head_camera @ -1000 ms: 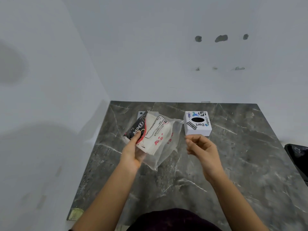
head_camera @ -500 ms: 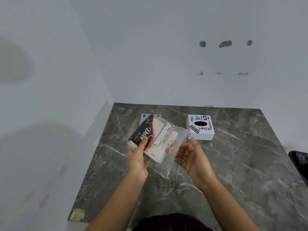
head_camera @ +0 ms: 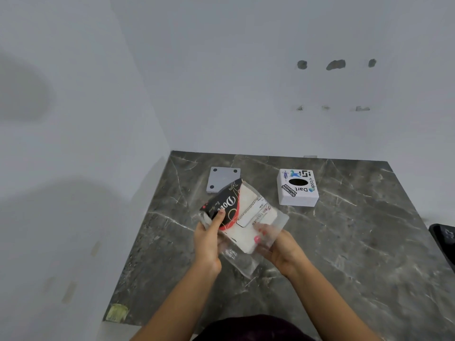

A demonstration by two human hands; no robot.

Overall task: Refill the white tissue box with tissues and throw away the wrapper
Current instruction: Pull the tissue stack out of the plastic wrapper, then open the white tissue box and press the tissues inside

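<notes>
Tissue pack (head_camera: 242, 217) held above marble table (head_camera: 344, 254), white tissue box (head_camera: 298, 188) at 2 o'clock. Left hand (head_camera: 208, 239) pinching pack's printed end; right hand (head_camera: 278, 244) gripping clear wrapper (head_camera: 240, 259) edge. Anchor left, peel wrapper back gently, avoid tearing tissues.

Taking the white tissue box (head_camera: 298, 190) as the mark: its top hole is uncovered, with nothing over it. The worktop (head_camera: 357, 242) to its right and in front lies bare. To its left, well apart, a flat grey plate (head_camera: 222, 179) lies; nearer the viewer, both hands and the tissue pack (head_camera: 242, 217) fill that side. Walls stand close behind and far left.
</notes>
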